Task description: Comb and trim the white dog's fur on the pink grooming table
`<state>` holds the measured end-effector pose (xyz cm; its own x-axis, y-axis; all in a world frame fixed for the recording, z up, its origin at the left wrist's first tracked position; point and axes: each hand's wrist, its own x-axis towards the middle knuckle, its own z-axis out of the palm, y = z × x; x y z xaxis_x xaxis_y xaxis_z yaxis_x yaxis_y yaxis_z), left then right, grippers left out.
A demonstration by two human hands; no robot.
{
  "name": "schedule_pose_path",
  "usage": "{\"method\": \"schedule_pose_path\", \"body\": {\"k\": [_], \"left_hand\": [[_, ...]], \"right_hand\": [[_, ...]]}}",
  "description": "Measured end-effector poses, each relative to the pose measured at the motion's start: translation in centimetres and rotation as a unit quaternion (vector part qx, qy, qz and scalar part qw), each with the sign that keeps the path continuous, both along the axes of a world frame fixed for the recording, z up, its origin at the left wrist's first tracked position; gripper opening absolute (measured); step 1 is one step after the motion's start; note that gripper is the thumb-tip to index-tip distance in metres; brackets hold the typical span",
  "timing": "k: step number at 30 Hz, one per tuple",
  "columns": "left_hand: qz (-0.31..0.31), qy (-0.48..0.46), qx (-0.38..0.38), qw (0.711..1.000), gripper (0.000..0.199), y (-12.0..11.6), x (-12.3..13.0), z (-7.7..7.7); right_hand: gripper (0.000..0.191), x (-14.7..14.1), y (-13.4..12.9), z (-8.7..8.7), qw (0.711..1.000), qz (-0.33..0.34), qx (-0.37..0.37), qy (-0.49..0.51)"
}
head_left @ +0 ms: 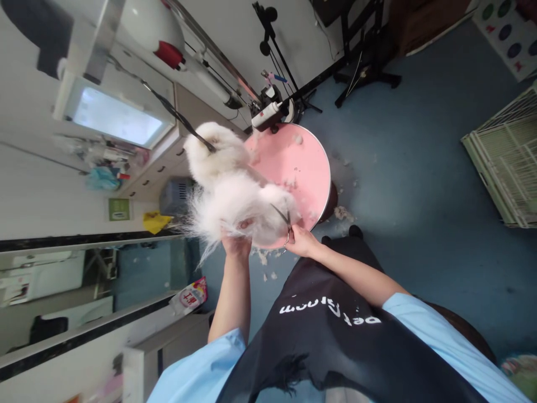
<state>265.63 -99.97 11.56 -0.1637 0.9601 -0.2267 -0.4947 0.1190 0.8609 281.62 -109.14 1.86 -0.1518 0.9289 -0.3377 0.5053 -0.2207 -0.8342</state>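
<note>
A fluffy white dog (247, 201) stands on a round pink table (308, 168), with a dark loop (180, 118) running up from around its neck. My right hand (302, 242) grips scissors (286, 219), whose parted blades lie against the fur of the dog's rear end. My left hand (237, 238) is at the dog's long-haired tail side, its fingers partly buried in the fur; what they hold there is hidden.
Clipped fur lies on the table and on the blue floor (398, 179). A white bottle (267, 116) sits in a holder at the table's far edge. A metal cage (505, 159) is at the right, and a lit screen (117, 116) is at the upper left.
</note>
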Motion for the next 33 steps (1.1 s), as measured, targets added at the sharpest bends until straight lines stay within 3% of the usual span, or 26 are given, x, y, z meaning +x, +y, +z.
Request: {"method": "schedule_pose_path", "body": {"k": [13,21,27,33], "left_hand": [[-0.026,0.043,0.044,0.998,0.047,0.3,-0.8,-1.0],[-0.019,0.013,0.025,0.999,0.043,0.4,-0.8,-0.8],[-0.001,-0.008,0.006,1.000,0.042,0.3,-0.2,-0.1],[-0.006,0.008,0.008,1.000,0.050,0.1,-0.2,0.2]], "right_hand": [[0.016,0.1,0.1,-0.3,0.992,-0.054,-0.017,0.111],[0.024,-0.7,0.3,-2.6,0.958,-0.092,-0.075,0.262],[0.025,-1.1,0.5,-3.9,0.912,-0.072,-0.113,0.387],[0.026,-0.8,0.5,-4.1,0.901,-0.077,-0.150,0.399]]}}
